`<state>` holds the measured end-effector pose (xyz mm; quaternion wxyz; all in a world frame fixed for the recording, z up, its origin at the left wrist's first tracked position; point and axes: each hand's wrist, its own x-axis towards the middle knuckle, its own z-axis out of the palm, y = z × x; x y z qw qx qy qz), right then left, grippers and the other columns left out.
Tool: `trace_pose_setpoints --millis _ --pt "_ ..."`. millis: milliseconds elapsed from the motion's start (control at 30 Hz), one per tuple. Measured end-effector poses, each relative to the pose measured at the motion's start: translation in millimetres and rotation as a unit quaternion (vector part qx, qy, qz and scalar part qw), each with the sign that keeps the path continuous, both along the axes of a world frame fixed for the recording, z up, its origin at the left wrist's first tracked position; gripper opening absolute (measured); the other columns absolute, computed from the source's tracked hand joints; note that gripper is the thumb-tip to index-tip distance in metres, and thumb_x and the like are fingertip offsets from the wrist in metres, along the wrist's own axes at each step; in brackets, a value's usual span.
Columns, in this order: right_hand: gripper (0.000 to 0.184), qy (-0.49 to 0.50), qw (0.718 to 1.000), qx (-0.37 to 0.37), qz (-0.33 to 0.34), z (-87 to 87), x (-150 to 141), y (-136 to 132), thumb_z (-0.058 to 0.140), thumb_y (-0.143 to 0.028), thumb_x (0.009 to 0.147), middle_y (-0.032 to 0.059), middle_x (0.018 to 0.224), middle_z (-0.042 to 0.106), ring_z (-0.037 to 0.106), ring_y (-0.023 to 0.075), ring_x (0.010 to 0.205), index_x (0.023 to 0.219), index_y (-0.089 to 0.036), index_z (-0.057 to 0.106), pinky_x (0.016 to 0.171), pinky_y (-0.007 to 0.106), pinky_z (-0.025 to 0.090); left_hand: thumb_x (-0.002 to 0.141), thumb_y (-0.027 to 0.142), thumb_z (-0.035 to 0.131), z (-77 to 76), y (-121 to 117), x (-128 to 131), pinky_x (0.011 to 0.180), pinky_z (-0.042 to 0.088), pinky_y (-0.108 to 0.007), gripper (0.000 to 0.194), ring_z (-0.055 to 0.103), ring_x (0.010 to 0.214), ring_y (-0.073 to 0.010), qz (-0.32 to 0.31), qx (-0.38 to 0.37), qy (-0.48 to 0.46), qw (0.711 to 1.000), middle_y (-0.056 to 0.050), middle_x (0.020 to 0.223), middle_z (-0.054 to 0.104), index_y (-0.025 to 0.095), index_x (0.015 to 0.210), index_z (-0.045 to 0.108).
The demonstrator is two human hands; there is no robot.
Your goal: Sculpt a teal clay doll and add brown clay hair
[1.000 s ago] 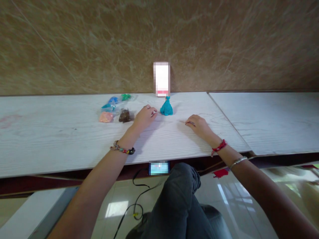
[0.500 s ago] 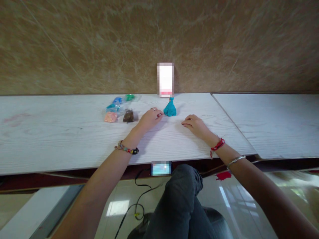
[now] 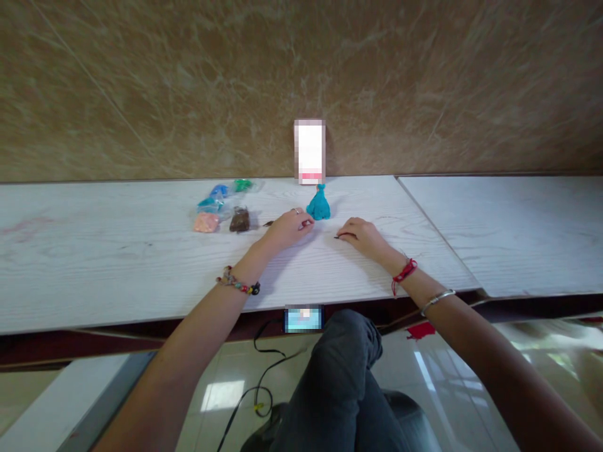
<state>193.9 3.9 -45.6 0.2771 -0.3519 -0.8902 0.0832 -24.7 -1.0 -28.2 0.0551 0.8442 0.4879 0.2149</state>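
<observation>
A teal clay figure (image 3: 319, 206), wide at its base and narrow at the top, stands upright on the white tabletop. Just to its near left is my left hand (image 3: 289, 227), fingers curled and tips close together; what they hold, if anything, is hidden. Between the thumb and finger of my right hand (image 3: 362, 237) a small dark piece (image 3: 336, 237) sticks out, too small to name. That hand is low over the table, right of the figure. A small brown piece (image 3: 268, 223) lies behind my left wrist.
Clear bags of brown clay (image 3: 240, 220), peach clay (image 3: 206, 222), blue clay (image 3: 219, 191) and green clay (image 3: 243, 185) lie on the left. A blurred bright screen (image 3: 309, 150) leans on the wall. Another screen (image 3: 304, 319) sits below the table edge.
My left hand has shifted slightly right and nearer, uncovering the small brown piece. The dark piece now shows at my right fingertips. The whole view has shifted slightly.
</observation>
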Motion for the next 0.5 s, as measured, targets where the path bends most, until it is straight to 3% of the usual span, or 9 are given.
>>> trace_pose_setpoints --millis 267,500 --pt "0.009 0.011 0.999 0.047 0.008 5.6 -13 -9 0.054 -0.015 0.078 0.0055 0.078 0.066 0.058 0.0161 0.075 0.079 -0.016 0.063 0.071 0.030 0.046 0.078 0.032 0.052 4.3 -6 19 0.062 0.037 -0.024 0.022 0.050 0.068 -0.0114 -0.047 -0.066 -0.114 0.990 -0.003 0.074 0.061 0.016 0.083 0.066" --pt "0.012 0.067 0.992 0.100 0.031 7.1 -22 -14 0.053 -0.013 0.078 0.0051 0.080 0.067 0.059 0.0155 0.077 0.084 -0.017 0.063 0.071 0.028 0.046 0.074 0.028 0.055 4.3 -3 20 0.056 0.033 -0.022 0.016 0.044 0.058 -0.0087 -0.095 -0.126 -0.176 0.972 0.002 0.060 0.052 0.015 0.071 0.063"
